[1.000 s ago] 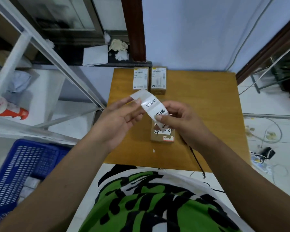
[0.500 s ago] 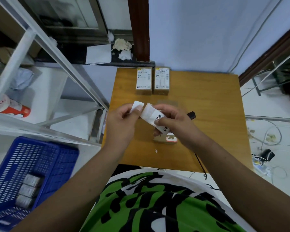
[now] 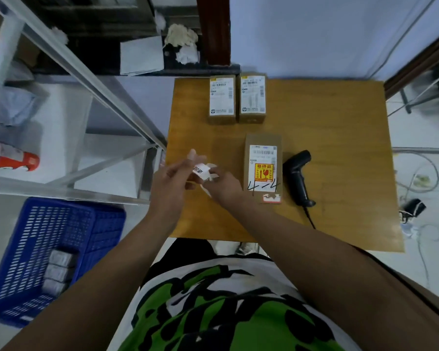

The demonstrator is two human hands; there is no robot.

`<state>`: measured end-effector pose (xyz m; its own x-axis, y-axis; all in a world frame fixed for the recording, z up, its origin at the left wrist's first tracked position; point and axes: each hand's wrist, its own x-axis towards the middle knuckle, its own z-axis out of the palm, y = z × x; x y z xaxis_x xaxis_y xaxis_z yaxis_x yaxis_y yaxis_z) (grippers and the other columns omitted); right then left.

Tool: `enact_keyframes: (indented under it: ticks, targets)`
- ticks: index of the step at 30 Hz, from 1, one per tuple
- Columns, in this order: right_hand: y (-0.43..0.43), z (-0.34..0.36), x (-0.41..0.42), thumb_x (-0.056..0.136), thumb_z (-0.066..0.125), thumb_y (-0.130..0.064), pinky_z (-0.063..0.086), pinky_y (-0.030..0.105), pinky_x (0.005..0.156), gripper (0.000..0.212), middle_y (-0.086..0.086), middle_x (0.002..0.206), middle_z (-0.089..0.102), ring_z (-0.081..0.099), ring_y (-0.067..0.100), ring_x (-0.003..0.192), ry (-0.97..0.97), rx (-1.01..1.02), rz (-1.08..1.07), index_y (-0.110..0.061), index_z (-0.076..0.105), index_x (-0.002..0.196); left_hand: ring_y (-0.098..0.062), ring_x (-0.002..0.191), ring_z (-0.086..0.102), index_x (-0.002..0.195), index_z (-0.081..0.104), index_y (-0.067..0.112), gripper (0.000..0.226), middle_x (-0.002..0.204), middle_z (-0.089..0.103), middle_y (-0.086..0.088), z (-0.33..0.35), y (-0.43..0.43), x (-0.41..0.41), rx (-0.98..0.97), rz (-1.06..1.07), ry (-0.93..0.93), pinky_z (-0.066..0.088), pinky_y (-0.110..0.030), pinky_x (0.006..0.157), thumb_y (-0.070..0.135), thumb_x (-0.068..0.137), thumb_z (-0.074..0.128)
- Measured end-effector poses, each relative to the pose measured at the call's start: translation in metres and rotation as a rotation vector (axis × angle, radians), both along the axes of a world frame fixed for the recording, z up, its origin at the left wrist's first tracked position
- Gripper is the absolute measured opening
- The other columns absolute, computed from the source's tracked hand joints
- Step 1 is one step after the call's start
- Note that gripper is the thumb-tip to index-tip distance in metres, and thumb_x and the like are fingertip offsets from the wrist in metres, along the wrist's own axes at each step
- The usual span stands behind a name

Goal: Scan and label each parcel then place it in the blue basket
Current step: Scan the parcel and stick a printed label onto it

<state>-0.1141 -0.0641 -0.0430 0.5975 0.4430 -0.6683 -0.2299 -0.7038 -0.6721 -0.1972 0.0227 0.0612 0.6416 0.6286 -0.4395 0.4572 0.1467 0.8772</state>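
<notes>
Both hands pinch a white printed label (image 3: 201,171) above the table's left edge: my left hand (image 3: 171,184) holds its left end, my right hand (image 3: 224,184) its right end and a trailing backing strip. A brown parcel (image 3: 263,168) with a white shipping label, a yellow-red fragile sticker and handwritten "4-4" lies flat on the wooden table (image 3: 340,153), just right of my right hand. Two more labelled parcels (image 3: 222,98) (image 3: 252,97) lie side by side at the table's far edge. The blue basket (image 3: 36,249) on the floor at lower left holds three wrapped parcels (image 3: 58,272).
A black handheld scanner (image 3: 298,177) lies on the table right of the parcel, its cable running off the near edge. A metal shelf frame (image 3: 86,79) stands left of the table. Cables and a plug (image 3: 413,206) lie on the floor to the right.
Both hands moved left and lower with the label, uncovering the "4-4" parcel and the scanner. The label looks more folded between the fingers.
</notes>
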Motion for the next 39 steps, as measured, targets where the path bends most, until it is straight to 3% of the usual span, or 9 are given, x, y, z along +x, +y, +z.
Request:
enact_keyframes:
  ticks: [5,8,12,15,17,20,26,33,39]
  targets:
    - [-0.033,0.007,-0.006,0.096,0.058,-0.039,0.052,0.037,0.087,0.032,0.006,0.114,0.076,0.071,0.024,0.105,0.028,0.202,-0.053,-0.021,0.073,0.117,-0.008,0.086,0.076,0.122,0.069,0.016,0.023,0.11,0.074,0.0,-0.019,-0.008,0.011,0.064,-0.09,0.015,0.064,-0.028,0.081,0.011,0.099,0.067]
    - [-0.059,0.022,-0.005,0.099,0.061,-0.033,0.056,0.042,0.102,0.03,0.001,0.115,0.079,0.072,0.019,0.111,0.06,0.356,-0.344,-0.019,0.075,0.122,-0.018,0.098,0.076,0.124,0.051,0.016,0.031,0.122,0.064,-0.008,-0.032,-0.021,0.018,-0.12,-0.006,0.04,0.065,-0.037,0.081,0.006,0.099,0.067]
    - [-0.102,0.036,0.006,0.104,0.063,-0.033,0.065,0.041,0.087,0.027,0.009,0.103,0.078,0.075,0.026,0.102,0.007,0.437,-0.402,-0.012,0.075,0.117,-0.019,0.092,0.076,0.114,0.061,0.014,0.017,0.115,0.068,-0.013,-0.046,-0.042,0.032,-0.168,-0.225,0.126,0.064,-0.026,0.072,0.005,0.1,0.063]
    - [-0.128,0.035,0.016,0.098,0.072,-0.028,0.064,0.03,0.077,0.022,0.0,0.095,0.075,0.073,0.011,0.091,-0.126,0.365,-0.245,-0.014,0.075,0.115,-0.013,0.087,0.074,0.11,0.068,0.022,0.012,0.102,0.073,0.0,-0.055,-0.059,0.042,-0.012,-0.519,0.188,0.062,-0.023,0.074,0.014,0.103,0.061]
    - [-0.134,0.028,0.022,0.094,0.076,-0.032,0.066,0.04,0.075,0.02,-0.001,0.091,0.076,0.075,0.014,0.087,-0.191,0.278,-0.24,-0.019,0.076,0.11,-0.013,0.088,0.074,0.11,0.067,0.027,0.009,0.098,0.074,0.007,-0.062,-0.067,0.048,0.065,-0.595,0.187,0.062,-0.033,0.08,0.024,0.102,0.065]
    - [-0.14,0.013,0.031,0.091,0.077,-0.033,0.066,0.051,0.071,0.011,0.0,0.082,0.076,0.076,0.023,0.079,-0.209,0.199,-0.322,-0.023,0.075,0.095,-0.013,0.091,0.07,0.115,0.055,0.024,0.024,0.093,0.07,0.009,-0.073,-0.074,0.059,0.111,-0.559,0.221,0.055,-0.034,0.079,0.024,0.097,0.072]
    - [-0.139,0.001,0.047,0.093,0.072,-0.014,0.066,0.041,0.06,0.004,0.01,0.083,0.077,0.072,0.018,0.056,-0.08,0.177,-0.464,-0.011,0.07,0.092,-0.006,0.077,0.061,0.105,0.065,0.024,0.011,0.084,0.063,0.012,-0.091,-0.085,0.085,0.236,-0.424,0.23,0.046,-0.027,0.066,0.017,0.098,0.068]
    - [-0.138,-0.014,0.053,0.095,0.07,-0.038,0.061,0.034,0.065,0.02,-0.01,0.084,0.067,0.069,0.009,0.075,-0.283,-0.001,-0.322,-0.021,0.066,0.105,-0.01,0.083,0.062,0.108,0.065,0.02,0.012,0.089,0.065,0.006,-0.11,-0.088,0.094,0.26,-0.508,0.275,0.04,-0.019,0.061,0.016,0.098,0.07]
    - [-0.144,-0.019,0.057,0.094,0.073,-0.031,0.064,0.052,0.07,0.015,0.003,0.08,0.073,0.074,0.024,0.076,-0.19,-0.001,-0.263,-0.017,0.072,0.09,-0.012,0.075,0.062,0.107,0.07,0.023,0.014,0.083,0.065,0.009,-0.115,-0.082,0.089,0.272,-0.53,0.213,0.048,-0.031,0.07,0.014,0.097,0.069]
